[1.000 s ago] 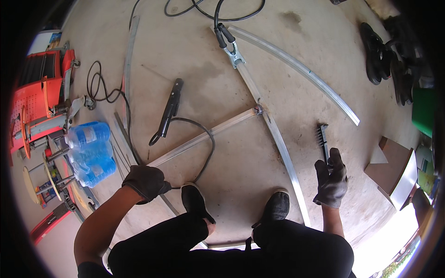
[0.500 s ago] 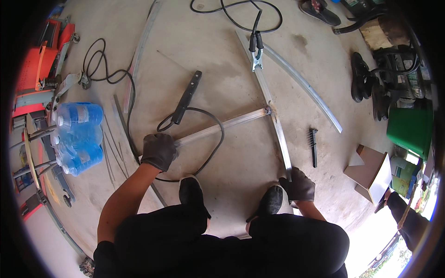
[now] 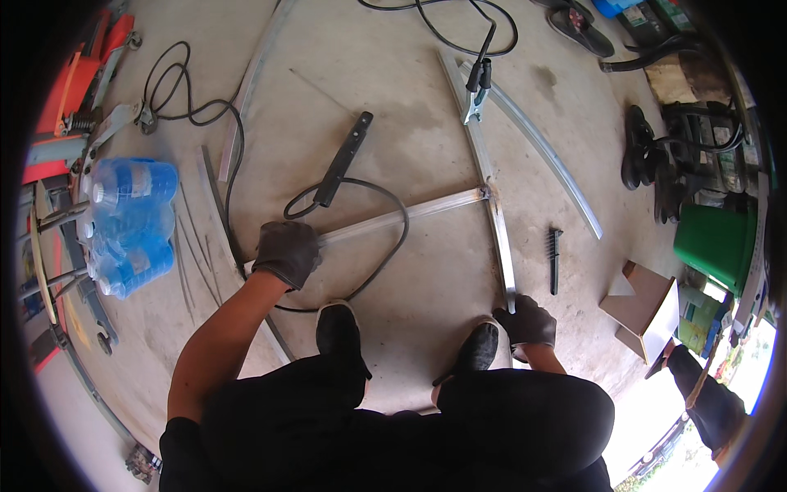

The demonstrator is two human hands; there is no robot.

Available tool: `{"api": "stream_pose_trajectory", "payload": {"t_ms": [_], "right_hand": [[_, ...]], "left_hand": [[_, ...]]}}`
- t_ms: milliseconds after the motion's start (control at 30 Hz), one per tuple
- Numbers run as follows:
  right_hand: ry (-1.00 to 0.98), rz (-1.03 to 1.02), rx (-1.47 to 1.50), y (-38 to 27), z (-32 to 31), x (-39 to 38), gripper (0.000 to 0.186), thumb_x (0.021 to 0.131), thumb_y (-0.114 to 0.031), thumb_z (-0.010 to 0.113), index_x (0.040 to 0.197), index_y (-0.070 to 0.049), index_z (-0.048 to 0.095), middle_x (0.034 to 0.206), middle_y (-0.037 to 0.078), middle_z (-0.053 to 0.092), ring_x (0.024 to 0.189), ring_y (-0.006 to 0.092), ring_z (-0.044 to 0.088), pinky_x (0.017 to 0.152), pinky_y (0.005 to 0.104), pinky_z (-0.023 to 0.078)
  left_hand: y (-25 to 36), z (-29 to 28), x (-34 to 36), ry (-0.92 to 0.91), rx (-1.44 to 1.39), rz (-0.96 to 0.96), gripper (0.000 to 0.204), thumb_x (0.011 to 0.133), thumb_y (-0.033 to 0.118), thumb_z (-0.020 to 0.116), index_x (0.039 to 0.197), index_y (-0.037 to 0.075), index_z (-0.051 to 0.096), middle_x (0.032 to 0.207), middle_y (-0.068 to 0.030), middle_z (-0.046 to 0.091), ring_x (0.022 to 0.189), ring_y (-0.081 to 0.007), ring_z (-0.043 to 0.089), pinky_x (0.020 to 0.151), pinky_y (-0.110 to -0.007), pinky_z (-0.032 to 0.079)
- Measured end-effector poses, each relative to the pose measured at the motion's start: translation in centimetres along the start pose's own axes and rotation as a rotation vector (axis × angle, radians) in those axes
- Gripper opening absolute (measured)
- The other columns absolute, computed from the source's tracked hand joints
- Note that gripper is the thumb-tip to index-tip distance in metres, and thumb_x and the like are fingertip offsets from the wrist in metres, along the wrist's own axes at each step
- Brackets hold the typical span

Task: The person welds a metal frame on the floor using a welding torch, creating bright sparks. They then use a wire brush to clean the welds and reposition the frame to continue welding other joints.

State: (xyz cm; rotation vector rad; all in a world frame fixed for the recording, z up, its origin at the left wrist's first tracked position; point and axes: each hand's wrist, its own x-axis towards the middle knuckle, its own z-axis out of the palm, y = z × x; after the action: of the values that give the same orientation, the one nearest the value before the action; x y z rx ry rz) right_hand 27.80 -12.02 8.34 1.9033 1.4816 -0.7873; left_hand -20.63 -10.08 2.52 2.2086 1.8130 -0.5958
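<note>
A joined metal frame lies on the concrete floor: a long square tube [image 3: 498, 238] with a crosspiece tube [image 3: 410, 211] meeting it at a darkened, weld-marked joint. My left hand [image 3: 285, 254], in a dark glove, is closed around the crosspiece's left end. My right hand [image 3: 527, 321], gloved too, grips the long tube's near end beside my right shoe. A ground clamp [image 3: 475, 105] bites the long tube beyond the joint. Between my left hand and that clamp lies a black electrode holder [image 3: 344, 160] with a thin rod [image 3: 324, 90] in it.
Loose metal strips [image 3: 545, 156] lie to either side. A black wire brush [image 3: 555, 261] is right of the frame. Blue bottles [image 3: 131, 225] in plastic wrap stand left, near a red jack [image 3: 70, 102]. Rightward are a cardboard box [image 3: 643, 307], a green bin [image 3: 711, 246] and another person's leg [image 3: 701, 385].
The whole view has turned slightly, shifting the far things rightward in the picture. Both hands keep their hold on the tubes, with no clear movement of the frame on the floor.
</note>
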Motion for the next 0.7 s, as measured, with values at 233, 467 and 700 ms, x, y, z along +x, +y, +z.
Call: {"api": "stream_pose_trajectory", "payload": {"t_ms": [233, 467, 700], "right_hand": [[-0.011, -0.319, -0.130, 2.7, -8.1, 4.3, 0.051, 0.093, -0.055, 0.074, 0.112, -0.008, 0.079, 0.094, 0.015, 0.076, 0.096, 0.0339, 0.075, 0.086, 0.0424, 0.057], [0.110, -0.377, 0.023, -3.9, -19.1, 2.0, 0.049, 0.093, -0.044, 0.082, 0.107, 0.002, 0.074, 0.095, 0.014, 0.078, 0.086, 0.0226, 0.075, 0.081, 0.0360, 0.057], [-0.249, -0.166, 1.114, 0.4, -20.1, -7.4, 0.013, 0.093, -0.006, 0.070, 0.102, 0.004, 0.067, 0.092, 0.012, 0.071, 0.069, 0.0133, 0.064, 0.059, 0.0291, 0.053]], "left_hand": [[0.7, 2.4, -1.1, 0.065, 0.125, -0.103, 0.038, 0.087, 0.041, 0.073, 0.101, 0.006, 0.075, 0.092, -0.0138, 0.073, 0.086, -0.0324, 0.072, 0.079, -0.055, 0.051], [1.1, 0.9, -2.8, 0.176, -0.021, -0.181, 0.044, 0.089, 0.041, 0.073, 0.111, 0.004, 0.072, 0.092, -0.0138, 0.068, 0.092, -0.0352, 0.068, 0.087, -0.056, 0.050], [4.6, -3.6, -9.8, 0.011, -0.731, -0.254, 0.049, 0.097, 0.039, 0.068, 0.118, -0.004, 0.072, 0.071, -0.0130, 0.071, 0.068, -0.0319, 0.073, 0.063, -0.047, 0.054]]}}
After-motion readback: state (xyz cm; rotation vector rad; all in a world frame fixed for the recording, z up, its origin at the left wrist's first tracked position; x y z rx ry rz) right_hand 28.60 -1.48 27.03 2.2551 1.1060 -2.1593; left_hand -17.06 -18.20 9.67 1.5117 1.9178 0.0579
